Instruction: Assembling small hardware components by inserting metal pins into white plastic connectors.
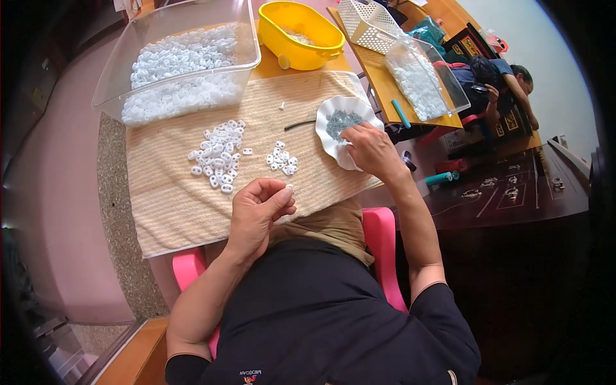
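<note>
My left hand [260, 210] is closed just above the near edge of the cloth, thumb against forefinger, pinching a small white plastic piece [289, 187]. Over at the right, my right hand [372, 151] reaches into a white wavy-rimmed dish [328, 142], its fingertips bunched at the small greyish, shiny parts [341, 122] inside; what they grip is too small to make out. A heap of white oval plastic pieces with two holes [219, 154] lies on the striped cloth [167, 192]. Beside it, nearer the dish, is a smaller cluster of white pieces [280, 159].
A clear bin [250, 38] full of white pieces stands at the far left, beside a yellow tub [273, 42]. A thin black stick [299, 125] touches the dish. On a side table are a white perforated basket [366, 29] and another clear bin [459, 96]; a person [513, 80] sits beyond.
</note>
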The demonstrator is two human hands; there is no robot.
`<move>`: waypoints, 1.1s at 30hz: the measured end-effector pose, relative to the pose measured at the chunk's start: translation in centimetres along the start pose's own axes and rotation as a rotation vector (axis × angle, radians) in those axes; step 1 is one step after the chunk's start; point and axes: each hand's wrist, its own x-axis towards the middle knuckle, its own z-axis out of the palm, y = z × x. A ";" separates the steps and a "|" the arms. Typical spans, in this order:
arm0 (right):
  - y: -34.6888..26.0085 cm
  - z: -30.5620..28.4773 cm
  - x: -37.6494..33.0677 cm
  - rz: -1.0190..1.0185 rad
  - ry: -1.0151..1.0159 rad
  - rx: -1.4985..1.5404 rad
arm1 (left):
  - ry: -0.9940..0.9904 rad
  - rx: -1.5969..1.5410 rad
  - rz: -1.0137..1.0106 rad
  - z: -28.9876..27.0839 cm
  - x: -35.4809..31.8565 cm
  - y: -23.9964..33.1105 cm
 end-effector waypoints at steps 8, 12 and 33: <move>0.3 0.5 0.2 0.037 -0.018 0.115 | -0.010 -0.002 0.002 0.0 0.0 -0.1; 0.5 0.0 -0.1 0.105 0.090 0.260 | -0.002 0.004 0.000 0.0 0.0 0.0; 1.0 -0.1 0.1 0.297 -0.071 0.279 | 0.015 0.012 -0.014 0.0 0.0 -0.1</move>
